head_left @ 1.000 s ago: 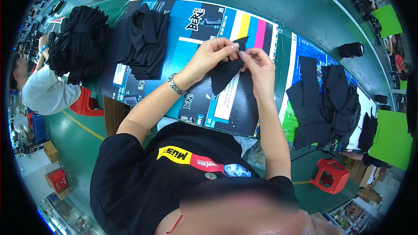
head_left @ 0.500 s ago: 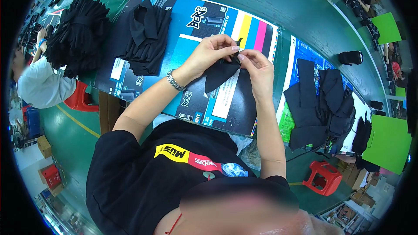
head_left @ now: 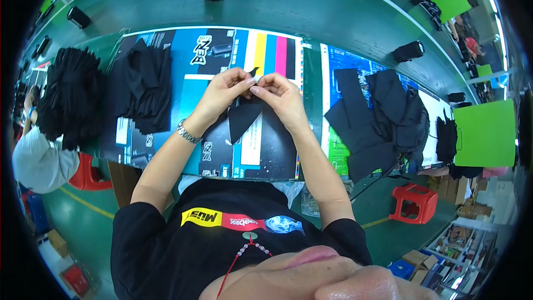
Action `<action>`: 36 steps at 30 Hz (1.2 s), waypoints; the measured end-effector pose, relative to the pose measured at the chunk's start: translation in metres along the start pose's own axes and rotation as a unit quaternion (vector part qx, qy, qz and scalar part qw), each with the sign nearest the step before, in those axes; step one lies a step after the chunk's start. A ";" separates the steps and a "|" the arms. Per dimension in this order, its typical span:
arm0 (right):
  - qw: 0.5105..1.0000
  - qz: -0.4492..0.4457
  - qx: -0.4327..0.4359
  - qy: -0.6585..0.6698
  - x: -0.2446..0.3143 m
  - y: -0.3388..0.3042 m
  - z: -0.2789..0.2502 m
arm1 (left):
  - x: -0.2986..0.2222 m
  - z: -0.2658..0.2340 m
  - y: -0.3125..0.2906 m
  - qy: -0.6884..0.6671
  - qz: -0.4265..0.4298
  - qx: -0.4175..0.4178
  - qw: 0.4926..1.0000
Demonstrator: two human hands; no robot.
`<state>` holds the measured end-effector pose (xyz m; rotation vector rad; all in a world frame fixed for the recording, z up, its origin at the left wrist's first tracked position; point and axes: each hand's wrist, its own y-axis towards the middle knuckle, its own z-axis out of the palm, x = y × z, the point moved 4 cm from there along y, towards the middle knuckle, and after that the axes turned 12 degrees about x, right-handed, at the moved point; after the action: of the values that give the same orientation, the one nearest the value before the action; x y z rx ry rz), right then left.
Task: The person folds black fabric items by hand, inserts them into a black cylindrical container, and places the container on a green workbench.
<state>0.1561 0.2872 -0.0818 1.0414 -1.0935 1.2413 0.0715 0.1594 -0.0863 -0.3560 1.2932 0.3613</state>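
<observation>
The cloth piece [head_left: 242, 123] at the centre of the frame is plain black, as are the cloth stack [head_left: 143, 91] and gathered bundle [head_left: 71, 97] at left. The printed sheet [head_left: 191, 91] mixes teal and black, with yellow, blue and magenta stripes at its top. At right, another sheet [head_left: 337, 153] shows blue and bright green. The workbench [head_left: 311, 105] is dark green, the panel [head_left: 486, 133] at far right lime, the stool [head_left: 416, 193] at lower right red.
</observation>
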 end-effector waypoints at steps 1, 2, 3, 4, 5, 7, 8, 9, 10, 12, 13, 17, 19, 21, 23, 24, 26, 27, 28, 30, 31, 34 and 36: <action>0.999 -0.017 0.016 0.029 0.003 0.000 0.000 | -0.003 0.001 -0.003 0.002 0.011 0.008 1.000; 0.999 0.002 0.009 0.044 0.005 -0.001 -0.001 | -0.007 0.001 -0.005 -0.012 0.021 0.004 1.000; 0.998 0.022 0.002 0.060 0.007 -0.002 -0.002 | -0.010 0.001 -0.007 -0.027 0.032 0.001 0.999; 0.998 0.018 -0.002 0.057 0.007 -0.002 -0.006 | -0.012 0.001 -0.005 -0.020 0.034 0.014 0.999; 0.998 0.022 -0.010 0.050 0.006 -0.001 -0.010 | -0.014 0.002 -0.003 -0.020 0.037 0.019 0.999; 0.999 0.024 -0.017 0.041 0.006 0.000 -0.010 | -0.013 0.001 -0.003 -0.038 0.016 -0.007 0.999; 0.997 0.011 -0.037 -0.060 0.010 -0.001 -0.008 | -0.010 -0.001 -0.002 -0.061 0.036 -0.017 0.997; 0.985 -0.001 -0.056 -0.160 0.014 0.000 -0.007 | -0.008 -0.004 0.000 -0.061 0.039 -0.017 0.997; 0.965 -0.047 -0.055 -0.253 0.020 0.000 -0.004 | -0.004 -0.007 -0.001 -0.078 0.030 -0.013 0.996; 0.960 -0.081 -0.055 -0.264 0.026 -0.001 0.004 | 0.001 -0.012 -0.001 -0.107 0.018 -0.010 0.994; 0.954 -0.114 -0.059 -0.273 0.029 -0.002 0.007 | 0.002 -0.013 -0.001 -0.107 0.018 -0.009 0.994; 0.946 -0.137 -0.062 -0.289 0.016 -0.002 0.006 | 0.000 -0.009 -0.003 -0.134 0.002 0.026 0.991; 0.959 -0.102 -0.088 -0.249 0.008 0.000 0.000 | 0.001 -0.001 -0.003 -0.138 -0.010 0.036 0.990; 0.969 -0.068 -0.113 -0.210 -0.002 0.004 -0.007 | 0.004 0.010 -0.001 -0.074 -0.005 0.041 0.996; 0.967 -0.062 -0.154 -0.191 -0.005 0.007 -0.011 | 0.005 0.013 -0.001 -0.057 -0.020 -0.028 0.998; 0.977 -0.015 -0.154 -0.148 -0.010 0.005 -0.013 | 0.005 0.016 0.000 -0.022 -0.014 0.003 1.000; 0.985 -0.029 -0.150 -0.075 -0.005 0.004 -0.015 | 0.008 0.010 0.002 0.119 0.030 -0.001 0.992; 0.988 -0.043 -0.146 -0.002 -0.005 0.003 -0.017 | 0.009 0.008 0.003 0.118 0.029 -0.003 0.993; 0.992 -0.032 -0.117 0.028 -0.006 0.002 -0.016 | 0.005 0.005 0.003 0.159 0.067 -0.039 0.984; 0.993 -0.052 -0.104 -0.027 -0.004 0.001 -0.011 | -0.006 0.004 0.000 0.237 0.123 -0.107 0.958; 0.989 -0.075 -0.092 -0.083 0.001 0.001 -0.006 | -0.013 0.008 -0.003 0.238 0.120 -0.107 0.958; 0.970 -0.077 -0.073 -0.221 0.007 -0.001 0.009 | -0.039 0.024 -0.013 0.434 0.212 -0.115 0.868; 0.971 -0.062 -0.058 -0.223 0.007 -0.003 0.013 | -0.027 0.016 -0.009 0.423 0.219 -0.091 0.874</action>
<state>0.1580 0.2756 -0.0728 1.3126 -1.3994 0.8506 0.0830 0.1567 -0.0556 -0.3927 2.2265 0.7669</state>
